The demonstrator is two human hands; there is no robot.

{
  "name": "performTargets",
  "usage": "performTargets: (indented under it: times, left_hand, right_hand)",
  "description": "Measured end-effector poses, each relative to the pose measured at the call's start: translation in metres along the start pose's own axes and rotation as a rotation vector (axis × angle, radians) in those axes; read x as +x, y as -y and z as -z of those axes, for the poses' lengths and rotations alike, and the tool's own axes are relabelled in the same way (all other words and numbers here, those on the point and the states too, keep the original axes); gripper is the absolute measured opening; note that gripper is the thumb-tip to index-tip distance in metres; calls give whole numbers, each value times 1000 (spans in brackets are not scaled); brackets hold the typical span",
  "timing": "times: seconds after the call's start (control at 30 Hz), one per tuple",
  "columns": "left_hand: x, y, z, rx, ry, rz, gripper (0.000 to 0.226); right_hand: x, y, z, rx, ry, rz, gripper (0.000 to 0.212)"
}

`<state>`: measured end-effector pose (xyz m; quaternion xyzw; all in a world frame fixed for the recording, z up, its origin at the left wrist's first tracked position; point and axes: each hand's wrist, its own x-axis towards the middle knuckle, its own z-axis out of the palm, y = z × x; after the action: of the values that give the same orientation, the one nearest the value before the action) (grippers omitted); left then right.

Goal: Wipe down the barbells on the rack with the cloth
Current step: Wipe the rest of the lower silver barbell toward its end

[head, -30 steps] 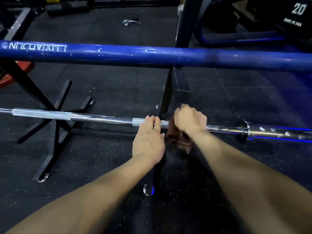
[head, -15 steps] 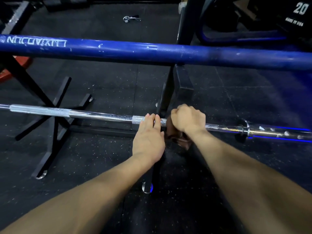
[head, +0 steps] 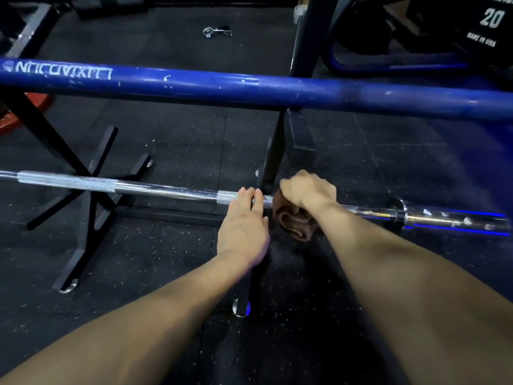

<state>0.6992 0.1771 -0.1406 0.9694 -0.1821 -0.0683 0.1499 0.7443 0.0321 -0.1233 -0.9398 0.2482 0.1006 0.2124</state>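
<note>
Lying level across the middle of the frame, the chrome barbell [head: 166, 190] is resting on the black rack [head: 273, 159], its shaft running from the left edge to the sleeve and collar at the right. The brown cloth [head: 291, 222] is bunched around the shaft just right of centre, with folds hanging below the bar. The right hand [head: 308, 191] is gripping the cloth and bar together, its fingers curled over the top and clamped on them. Just beside it, the left hand [head: 243, 220] is resting on the knurled section, its fingers [head: 244, 194] lying straight and close together over the shaft. Above, a blue barbell [head: 249, 87] with white lettering is crossing the upper part of the frame on the same rack. A spring collar [head: 213, 30] is lying on the speckled black floor [head: 166, 134] at upper centre. A black plate marked 20 [head: 488, 20] is sitting at upper right, and a red plate [head: 19, 112] is showing at the left edge.
</note>
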Motion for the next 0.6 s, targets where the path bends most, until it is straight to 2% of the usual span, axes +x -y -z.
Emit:
performTargets:
  times: [0.03,0.1,0.17,0.23,0.4,0.53,0.6]
  left_hand:
    - [0,0,0,-3,-3,-2,55]
    - [1,1,-2,0,-17,-1,55]
    - [2,0,-3,11,-31,3,55]
    - [2,0,-3,9,-28,6,55]
    - [0,5,2,35,-24,1,54]
    - [1,2,-2,-12,-26,20,56]
    - [1,-1,-4,-8,-42,20,56]
  right_hand:
    - [-3,1,-3,-4,-51,20,39]
    - [-17,-3,-26,-154,-388,130,38]
    - [-34,-6,-45,-244,-524,195,45]
    - [-38,-10,-48,-242,-507,217,52]
    - [-32,-49,-38,-304,-566,354,40]
    - [-28,-95,-20,-218,-623,215,43]
    - [-29,-87,-24,-196,-705,137,39]
